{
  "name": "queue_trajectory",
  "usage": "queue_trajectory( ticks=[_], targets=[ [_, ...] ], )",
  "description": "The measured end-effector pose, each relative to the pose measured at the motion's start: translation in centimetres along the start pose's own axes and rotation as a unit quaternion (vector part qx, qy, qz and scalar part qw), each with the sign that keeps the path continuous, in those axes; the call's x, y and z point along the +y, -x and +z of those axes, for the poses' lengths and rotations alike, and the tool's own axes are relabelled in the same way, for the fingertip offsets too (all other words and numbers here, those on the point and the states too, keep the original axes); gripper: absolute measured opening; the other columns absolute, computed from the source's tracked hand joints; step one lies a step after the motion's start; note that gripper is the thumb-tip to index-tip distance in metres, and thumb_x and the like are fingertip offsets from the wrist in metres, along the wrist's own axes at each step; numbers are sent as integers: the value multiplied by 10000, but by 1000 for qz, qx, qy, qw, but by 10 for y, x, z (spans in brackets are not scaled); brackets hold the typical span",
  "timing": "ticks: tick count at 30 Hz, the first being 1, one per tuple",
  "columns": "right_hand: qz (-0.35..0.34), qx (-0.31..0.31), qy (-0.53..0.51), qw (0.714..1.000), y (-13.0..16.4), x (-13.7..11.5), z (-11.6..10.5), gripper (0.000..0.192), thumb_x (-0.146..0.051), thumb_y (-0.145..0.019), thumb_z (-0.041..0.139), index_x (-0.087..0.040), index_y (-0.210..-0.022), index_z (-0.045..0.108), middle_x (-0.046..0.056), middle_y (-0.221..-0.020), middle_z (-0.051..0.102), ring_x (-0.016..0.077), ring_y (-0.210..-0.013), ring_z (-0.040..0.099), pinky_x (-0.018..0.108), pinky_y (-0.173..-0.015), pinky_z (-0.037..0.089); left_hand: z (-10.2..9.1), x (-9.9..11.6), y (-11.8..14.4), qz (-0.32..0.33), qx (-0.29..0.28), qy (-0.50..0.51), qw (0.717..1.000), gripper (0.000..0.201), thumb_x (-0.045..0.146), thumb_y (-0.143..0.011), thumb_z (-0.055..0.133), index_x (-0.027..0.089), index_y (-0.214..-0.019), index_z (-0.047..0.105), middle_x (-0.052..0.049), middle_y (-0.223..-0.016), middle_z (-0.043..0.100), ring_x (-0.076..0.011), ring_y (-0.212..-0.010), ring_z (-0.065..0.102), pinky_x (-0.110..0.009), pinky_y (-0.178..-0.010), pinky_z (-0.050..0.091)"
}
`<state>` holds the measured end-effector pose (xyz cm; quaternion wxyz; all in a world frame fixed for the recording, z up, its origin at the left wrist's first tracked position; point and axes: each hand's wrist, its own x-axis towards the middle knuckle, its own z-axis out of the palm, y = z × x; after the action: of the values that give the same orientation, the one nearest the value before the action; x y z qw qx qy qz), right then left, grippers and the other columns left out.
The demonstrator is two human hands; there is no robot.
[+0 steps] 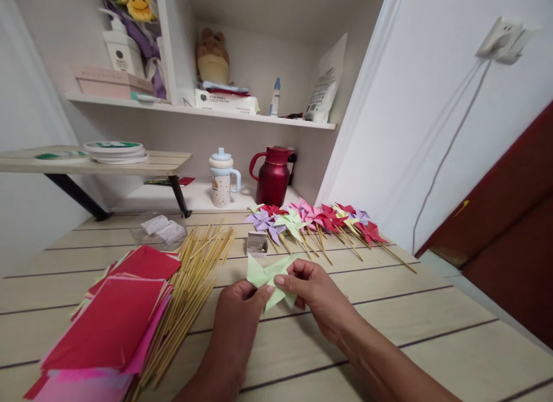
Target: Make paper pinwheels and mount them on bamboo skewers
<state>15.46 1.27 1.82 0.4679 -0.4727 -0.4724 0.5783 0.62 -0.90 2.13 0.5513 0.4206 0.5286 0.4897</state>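
A pale green paper pinwheel (271, 271) is held above the table between both hands, with no stick visible on it. My left hand (239, 310) pinches its lower left side, the thumb lying on top of the paper. On the right side, my right hand (311, 292) grips it between thumb and fingers. Just beyond the pinwheel stands a small open box (258, 244) with tiny shiny pieces inside. To the left lie a bundle of thin wooden sticks (185, 304) and a stack of coloured paper squares (108, 321), red on top.
Finished pinwheels on sticks (319, 217) lie in a row at the back right. Behind them stand a red thermos jug (273, 177) and a speckled cup (222, 183). A small raised stand (168, 163) and a clear dish (158, 229) occupy the left rear.
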Motion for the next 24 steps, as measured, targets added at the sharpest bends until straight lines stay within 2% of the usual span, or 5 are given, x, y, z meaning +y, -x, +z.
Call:
queue_trajectory(
  ticks=[8, 20, 24],
  targets=[
    [-51, 14, 59, 997, -2, 4, -2, 398, -480, -647, 803, -181, -603, 544, -57, -542, 423, 87, -517, 313, 234, -477, 233, 1, -3, 2, -22, -8, 21, 1000, 284, 403, -658, 740, 151, -783, 780, -51, -717, 735, -238, -708, 640, -298, -662, 462],
    [-108, 9, 134, 985, 0, 1, -1, 416, -402, -715, 754, -206, -578, 414, -72, -557, 335, 100, -543, 319, 250, -512, 241, 2, -6, 4, -35, -28, 78, 996, 317, 426, -643, 766, 156, -808, 770, -70, -775, 743, -252, -772, 648, -325, -744, 475],
    [-115, 7, 126, 985, -2, 1, -1, 361, -375, -723, 750, -204, -616, 451, -76, -571, 334, 100, -543, 329, 249, -515, 254, 1, -7, 3, -34, -10, 67, 997, 315, 438, -631, 770, 159, -774, 759, -61, -732, 726, -255, -751, 638, -325, -715, 475]
  ],
)
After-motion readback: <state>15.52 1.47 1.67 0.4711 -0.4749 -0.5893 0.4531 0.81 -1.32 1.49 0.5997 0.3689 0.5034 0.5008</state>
